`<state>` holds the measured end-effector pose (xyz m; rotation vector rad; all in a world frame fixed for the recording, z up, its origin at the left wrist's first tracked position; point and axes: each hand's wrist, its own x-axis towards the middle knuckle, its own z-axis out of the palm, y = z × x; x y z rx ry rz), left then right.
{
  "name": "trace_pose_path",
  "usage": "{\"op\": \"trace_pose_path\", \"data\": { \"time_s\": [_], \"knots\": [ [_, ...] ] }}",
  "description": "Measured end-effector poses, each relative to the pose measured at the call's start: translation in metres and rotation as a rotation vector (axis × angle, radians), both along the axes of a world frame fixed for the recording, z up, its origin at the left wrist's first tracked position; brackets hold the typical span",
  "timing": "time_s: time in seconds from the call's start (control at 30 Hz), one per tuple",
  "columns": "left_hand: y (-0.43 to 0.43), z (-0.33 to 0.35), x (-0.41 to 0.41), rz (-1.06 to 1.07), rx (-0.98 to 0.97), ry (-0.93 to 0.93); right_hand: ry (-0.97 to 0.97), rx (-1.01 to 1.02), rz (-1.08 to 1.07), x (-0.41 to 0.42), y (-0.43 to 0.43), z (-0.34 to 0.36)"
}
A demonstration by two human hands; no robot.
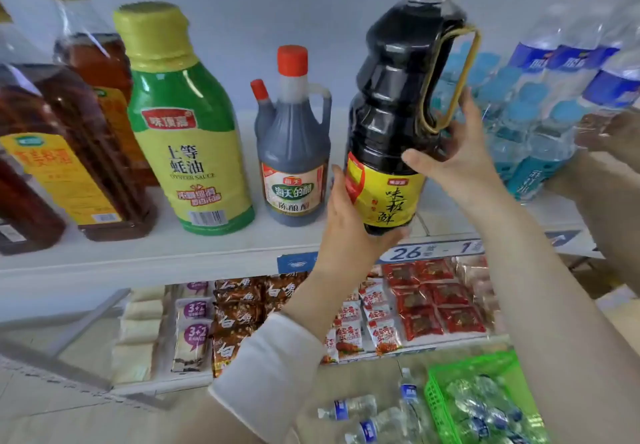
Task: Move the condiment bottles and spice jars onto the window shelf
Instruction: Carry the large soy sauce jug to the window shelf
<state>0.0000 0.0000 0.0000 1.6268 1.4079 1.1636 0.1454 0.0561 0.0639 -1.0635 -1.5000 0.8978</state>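
I hold a tall dark soy sauce bottle [398, 97] with a gold cap and yellow label just above the white shelf [156, 249]. My left hand [349, 225] grips its base from below and the left. My right hand [457, 163] holds its right side by the gold wire handle. To its left on the shelf stand a grey vinegar bottle [293, 153] with a red cap, a green oyster sauce bottle [187, 125] and brown oil bottles [69, 153].
A shrink-wrapped pack of water bottles [554, 97] lies on the shelf at right. Snack packets [415, 305] fill the lower shelf. On the floor lie loose water bottles [349, 409] and a green basket [485, 405] holding more.
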Motion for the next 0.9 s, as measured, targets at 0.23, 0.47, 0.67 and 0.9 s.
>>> {"op": "trace_pose_path", "data": {
  "time_s": [0.23, 0.47, 0.67, 0.9],
  "knots": [
    [0.025, -0.007, 0.004, 0.013, 0.024, -0.031, 0.044, -0.01, 0.11, -0.005, 0.012, -0.001],
    [0.04, -0.019, 0.002, 0.013, 0.107, 0.035, 0.002, -0.021, 0.152, -0.002, 0.025, -0.002],
    [0.036, -0.016, -0.001, 0.032, 0.093, 0.064, 0.08, 0.034, 0.124, -0.006, 0.02, -0.004],
    [0.009, -0.019, 0.001, 0.004, 0.129, 0.113, 0.151, 0.066, 0.083, -0.004, -0.009, -0.009]
  ]
}}
